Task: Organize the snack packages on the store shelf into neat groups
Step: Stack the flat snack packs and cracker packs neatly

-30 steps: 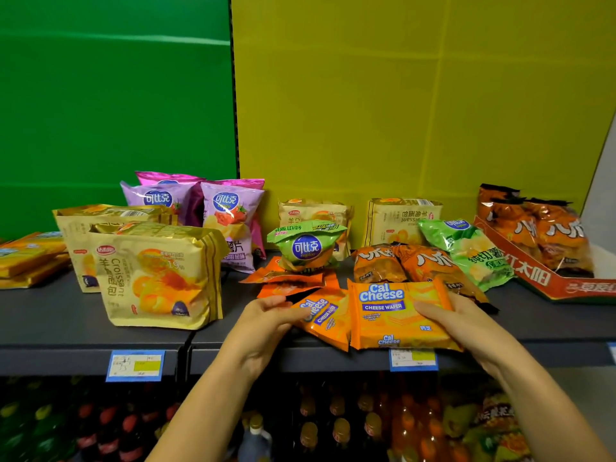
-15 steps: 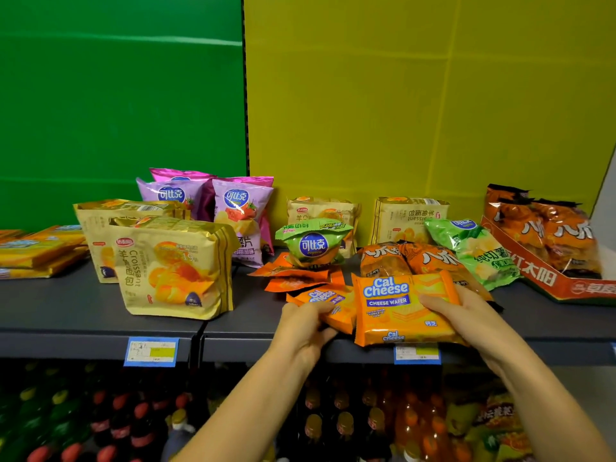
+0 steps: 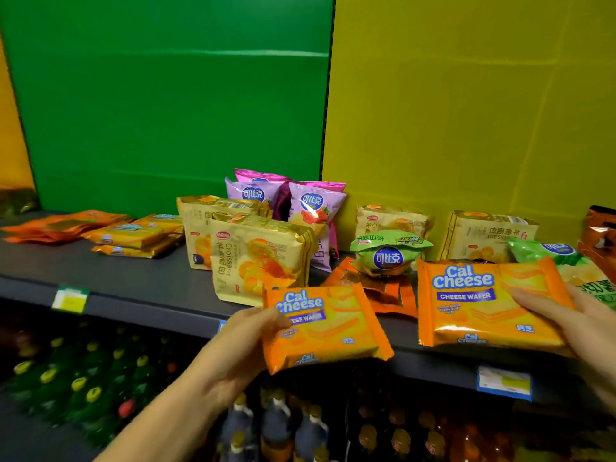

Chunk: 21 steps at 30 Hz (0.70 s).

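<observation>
A flat, shiny orange plastic wafer pack [image 3: 328, 328] is held at the lower middle of the frame, just in front of the dark grey metal shelf [image 3: 133, 281], its left edge pinched by the left hand [image 3: 240, 355]. A second orange wafer pack [image 3: 483, 305] is gripped at the right by the right hand [image 3: 583, 325]. "Cal Cheese" (with "CHEESE WAFER" on a purple strip) is printed on both.

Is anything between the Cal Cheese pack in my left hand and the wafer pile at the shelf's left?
Yes. Two upright gold croissant bags stand on the shelf between the held pack and the wafer pile. The left hand would probably pass in front of them.
</observation>
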Tool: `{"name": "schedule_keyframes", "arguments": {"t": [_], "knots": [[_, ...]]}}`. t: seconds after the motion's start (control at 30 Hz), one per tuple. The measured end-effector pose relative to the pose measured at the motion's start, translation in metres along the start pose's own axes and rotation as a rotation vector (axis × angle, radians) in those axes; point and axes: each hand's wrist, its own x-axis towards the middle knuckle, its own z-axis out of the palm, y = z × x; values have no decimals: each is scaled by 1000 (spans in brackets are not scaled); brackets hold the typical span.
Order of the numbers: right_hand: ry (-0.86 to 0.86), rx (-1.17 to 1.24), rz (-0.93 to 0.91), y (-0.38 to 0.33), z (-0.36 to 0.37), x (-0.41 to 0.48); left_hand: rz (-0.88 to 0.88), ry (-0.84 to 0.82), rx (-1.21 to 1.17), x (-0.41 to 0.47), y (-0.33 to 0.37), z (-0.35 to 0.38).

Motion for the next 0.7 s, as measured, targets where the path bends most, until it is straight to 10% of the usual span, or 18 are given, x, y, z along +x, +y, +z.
{"name": "schedule_keyframes", "arguments": {"t": [0.7], "knots": [[-192, 15, -229, -26, 384, -86, 338, 589, 85, -119, 144, -378]]}}
